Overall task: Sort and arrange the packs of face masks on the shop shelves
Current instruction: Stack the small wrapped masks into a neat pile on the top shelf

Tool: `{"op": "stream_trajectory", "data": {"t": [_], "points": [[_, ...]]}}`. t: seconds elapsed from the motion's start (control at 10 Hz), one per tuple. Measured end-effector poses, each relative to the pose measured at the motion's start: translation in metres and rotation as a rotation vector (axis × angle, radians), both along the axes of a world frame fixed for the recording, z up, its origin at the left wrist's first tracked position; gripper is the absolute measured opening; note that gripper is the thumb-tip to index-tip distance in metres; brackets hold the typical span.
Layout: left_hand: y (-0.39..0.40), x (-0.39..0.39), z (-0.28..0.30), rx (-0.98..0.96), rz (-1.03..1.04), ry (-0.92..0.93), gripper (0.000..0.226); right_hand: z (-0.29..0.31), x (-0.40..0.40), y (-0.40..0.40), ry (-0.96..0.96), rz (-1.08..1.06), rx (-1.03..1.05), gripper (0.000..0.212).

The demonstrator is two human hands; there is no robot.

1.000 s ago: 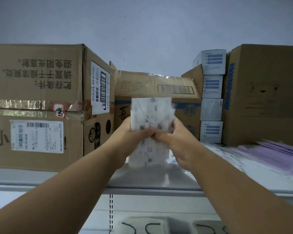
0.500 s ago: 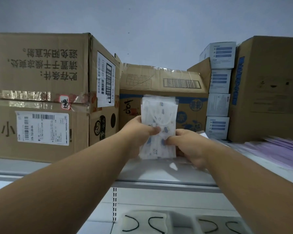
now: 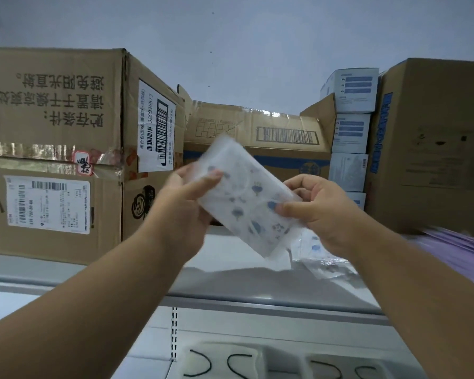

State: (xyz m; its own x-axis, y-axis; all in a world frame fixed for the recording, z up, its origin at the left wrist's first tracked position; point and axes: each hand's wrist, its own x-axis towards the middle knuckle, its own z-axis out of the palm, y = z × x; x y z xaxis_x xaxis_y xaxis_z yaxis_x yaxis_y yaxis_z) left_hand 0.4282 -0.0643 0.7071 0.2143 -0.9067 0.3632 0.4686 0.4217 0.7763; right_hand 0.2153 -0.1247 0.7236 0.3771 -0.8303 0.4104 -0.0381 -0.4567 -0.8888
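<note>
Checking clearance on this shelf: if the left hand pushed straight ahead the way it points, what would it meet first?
Probably the low brown cardboard box behind the patterned mask pack that the left hand holds; depth is unclear.

The mask pack [image 3: 246,195], upright earlier, is now tilted diagonally and lifted off the shelf [image 3: 230,274] between both hands.

The grey shelf [image 3: 230,280] carries cardboard cartons [image 3: 52,149], small white boxes [image 3: 350,138] and purple packs [image 3: 460,250].
</note>
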Motion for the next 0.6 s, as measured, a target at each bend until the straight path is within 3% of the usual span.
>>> {"op": "stream_trajectory", "data": {"t": [0.1,0.2,0.3,0.4,0.5,0.6], "points": [[0.023,0.017,-0.007,0.043,0.333,-0.288,0.056,0.005,-0.007,-0.005,0.148,-0.026,-0.065,0.030],[0.035,0.015,-0.018,0.215,0.381,-0.642,0.059,-0.005,0.002,-0.008,0.237,-0.032,-0.085,0.038],[0.033,0.015,-0.025,0.330,0.327,-0.628,0.047,-0.017,0.013,-0.008,0.174,-0.025,0.010,0.051],[0.028,0.013,-0.027,0.382,0.331,-0.614,0.026,-0.021,0.018,-0.011,0.008,-0.047,0.157,0.050],[0.020,0.010,-0.028,0.391,0.429,-0.633,0.020,-0.024,0.025,-0.008,0.003,-0.070,0.210,0.044],[0.013,0.003,-0.020,0.433,0.555,-0.681,0.028,-0.020,0.032,-0.008,0.186,-0.132,0.279,0.037]]}}
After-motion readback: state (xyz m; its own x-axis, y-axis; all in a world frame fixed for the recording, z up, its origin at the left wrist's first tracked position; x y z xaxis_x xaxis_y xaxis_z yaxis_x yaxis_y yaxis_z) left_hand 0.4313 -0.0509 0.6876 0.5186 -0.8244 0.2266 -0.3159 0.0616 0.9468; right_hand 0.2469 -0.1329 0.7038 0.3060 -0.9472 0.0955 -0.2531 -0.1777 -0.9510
